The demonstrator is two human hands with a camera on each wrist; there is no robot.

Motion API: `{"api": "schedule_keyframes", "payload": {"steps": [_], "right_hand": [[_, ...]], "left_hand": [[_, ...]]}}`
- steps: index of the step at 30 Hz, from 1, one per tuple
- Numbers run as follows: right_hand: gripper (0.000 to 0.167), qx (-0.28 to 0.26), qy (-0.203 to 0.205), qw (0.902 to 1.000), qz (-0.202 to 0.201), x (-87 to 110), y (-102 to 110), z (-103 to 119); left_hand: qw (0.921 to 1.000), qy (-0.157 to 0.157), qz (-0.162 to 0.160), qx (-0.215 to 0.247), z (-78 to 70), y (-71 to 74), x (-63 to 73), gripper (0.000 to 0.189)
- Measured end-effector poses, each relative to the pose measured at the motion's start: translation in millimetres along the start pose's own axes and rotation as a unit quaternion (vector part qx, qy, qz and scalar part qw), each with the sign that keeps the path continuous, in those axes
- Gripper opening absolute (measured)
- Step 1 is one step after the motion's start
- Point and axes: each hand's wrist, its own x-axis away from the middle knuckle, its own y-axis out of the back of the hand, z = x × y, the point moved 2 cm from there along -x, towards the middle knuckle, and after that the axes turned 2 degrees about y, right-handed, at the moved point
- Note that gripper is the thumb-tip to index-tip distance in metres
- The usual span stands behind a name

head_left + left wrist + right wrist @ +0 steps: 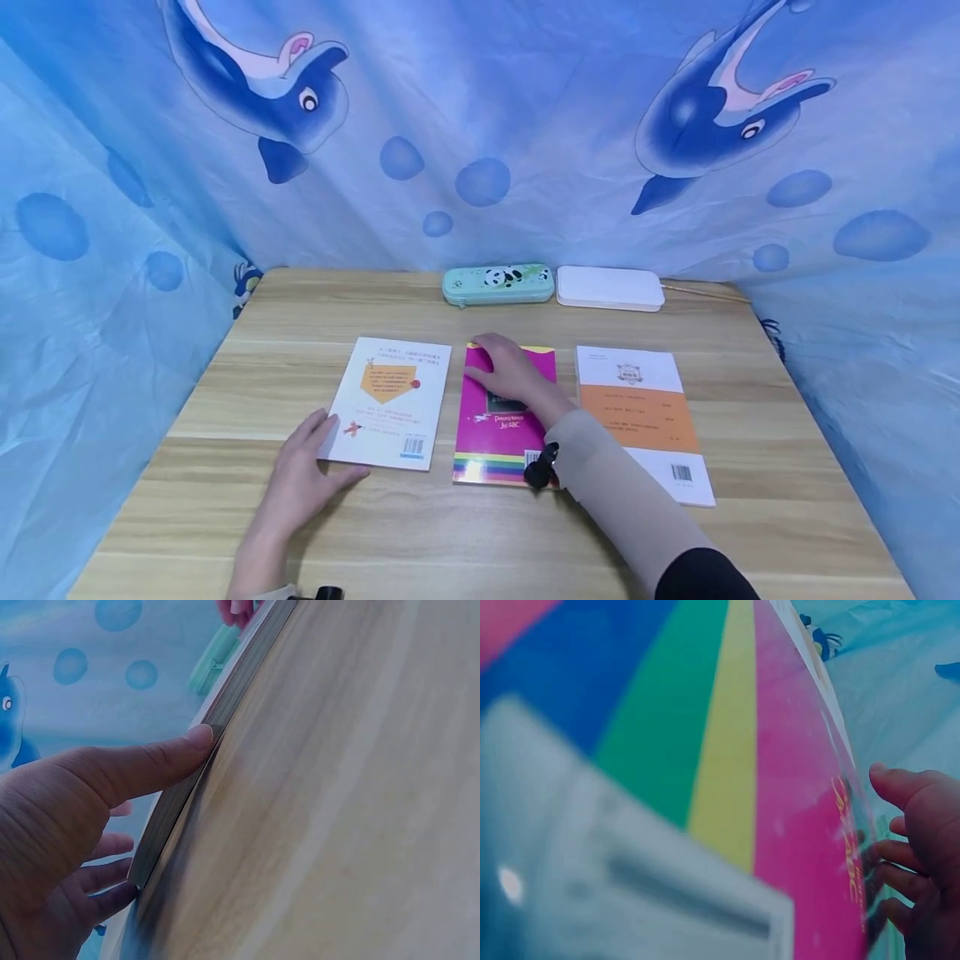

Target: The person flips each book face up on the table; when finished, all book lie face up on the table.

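My left hand [296,482] is at the near left corner of a white book [393,417] with an orange printed patch. Its straight thumb [161,761] touches the book's page edge in the left wrist view, and the other fingers lie along the adjoining side. Over the upper part of a magenta book [480,429] with rainbow stripes is my right hand [510,371], thumb spread from the fingers. In the right wrist view the fingers [900,881] reach down by this book's far part; whether they touch it I cannot tell. A white-and-orange book [637,417] lies flat beside my right forearm.
A green panda pencil case [498,285] and a white case [609,288] stand side by side at the wooden table's [360,533] back edge. Right of them lies a thin stick [705,292]. Blue dolphin-printed curtains [555,108] enclose the back and sides.
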Motion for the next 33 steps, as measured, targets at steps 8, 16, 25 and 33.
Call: {"api": "schedule_keyframes", "payload": {"steps": [8, 16, 25, 33], "right_hand": [[0.064, 0.012, 0.01, 0.9998, 0.009, -13.3, -11, 1], [0.05, 0.036, 0.055, 0.9977, 0.016, -23.6, -18, 20], [0.041, 0.035, 0.056, 0.9971, 0.038, -26.1, -23, 22], [0.044, -0.096, 0.032, 0.9949, -0.003, -26.8, -22, 15]], "left_hand": [[0.9999, -0.006, -0.014, -0.004, 2.1, -2.3, 1.9, 0.092], [0.9999, 0.0, -0.013, 0.004, 1.1, -2.7, 1.9, 0.088], [0.9996, -0.017, -0.018, 0.011, -2.1, -6.7, 0.9, 0.081], [0.9998, -0.012, -0.013, 0.0, -2.2, -5.7, 1.2, 0.08]]}}
